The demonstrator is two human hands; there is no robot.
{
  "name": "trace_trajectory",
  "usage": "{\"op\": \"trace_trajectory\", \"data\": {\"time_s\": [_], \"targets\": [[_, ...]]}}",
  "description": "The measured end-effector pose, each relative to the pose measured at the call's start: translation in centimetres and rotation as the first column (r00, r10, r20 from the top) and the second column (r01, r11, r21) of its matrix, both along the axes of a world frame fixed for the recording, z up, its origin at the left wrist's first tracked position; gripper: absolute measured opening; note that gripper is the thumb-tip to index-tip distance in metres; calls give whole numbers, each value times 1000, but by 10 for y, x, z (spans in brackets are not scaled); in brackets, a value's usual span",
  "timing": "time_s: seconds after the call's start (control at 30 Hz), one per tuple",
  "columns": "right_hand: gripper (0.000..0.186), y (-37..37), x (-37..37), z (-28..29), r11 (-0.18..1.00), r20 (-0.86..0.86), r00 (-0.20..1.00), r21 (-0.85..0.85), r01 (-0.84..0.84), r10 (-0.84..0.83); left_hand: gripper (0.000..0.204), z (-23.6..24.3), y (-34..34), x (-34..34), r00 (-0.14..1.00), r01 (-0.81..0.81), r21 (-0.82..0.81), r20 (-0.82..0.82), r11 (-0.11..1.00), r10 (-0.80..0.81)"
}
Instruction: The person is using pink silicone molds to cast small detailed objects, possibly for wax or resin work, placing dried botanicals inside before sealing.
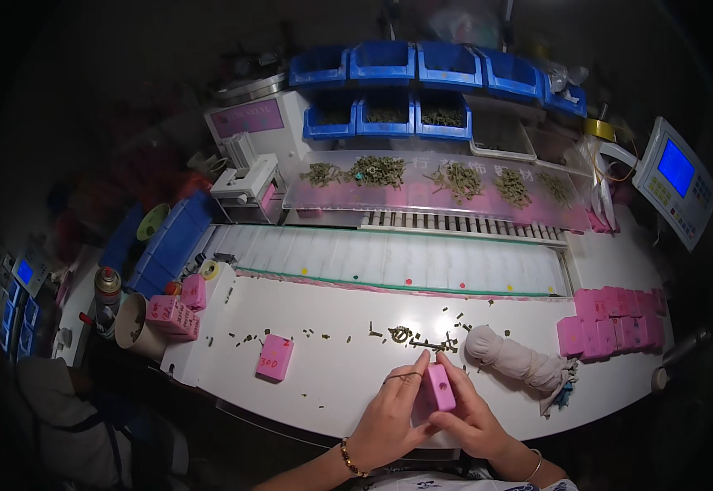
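Both my hands hold one pink foam block (440,387) upright over the near edge of the white worktable (324,385). My left hand (392,417) presses the block's left side; a thin dark ring-like piece lies across its fingers. My right hand (471,416) cups the block from the right and below. Just beyond the block, small dark green parts (410,335) lie scattered on the table. Another pink block (275,358) with writing lies flat to the left.
A stack of pink blocks (614,323) stands at the right, more pink blocks (175,311) at the left by a paper cup (131,323). A wrapped cloth bundle (512,356) lies right of my hands. Behind are a white conveyor (389,258), a clear shelf with green parts (446,184), blue bins (414,65) and a control panel (676,176).
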State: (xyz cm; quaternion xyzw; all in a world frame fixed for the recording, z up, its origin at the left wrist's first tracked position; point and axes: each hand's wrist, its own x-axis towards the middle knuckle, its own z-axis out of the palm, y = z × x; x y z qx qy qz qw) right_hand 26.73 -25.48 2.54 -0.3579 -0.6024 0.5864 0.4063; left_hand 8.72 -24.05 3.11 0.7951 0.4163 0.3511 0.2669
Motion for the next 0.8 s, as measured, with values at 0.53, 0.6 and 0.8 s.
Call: {"op": "trace_trajectory", "data": {"time_s": [0.53,0.6,0.8], "targets": [[67,30,34,21,982,-173,982,-158,-101,73,64,-12,31,-39,570,582,-487,816,651,100],[67,31,33,20,943,-442,884,-332,-6,-150,61,-9,34,-33,400,566,-463,877,682,264],[58,30,36,17,903,-471,859,-428,-24,-201,46,-13,38,-33,691,335,-708,633,621,349]]}}
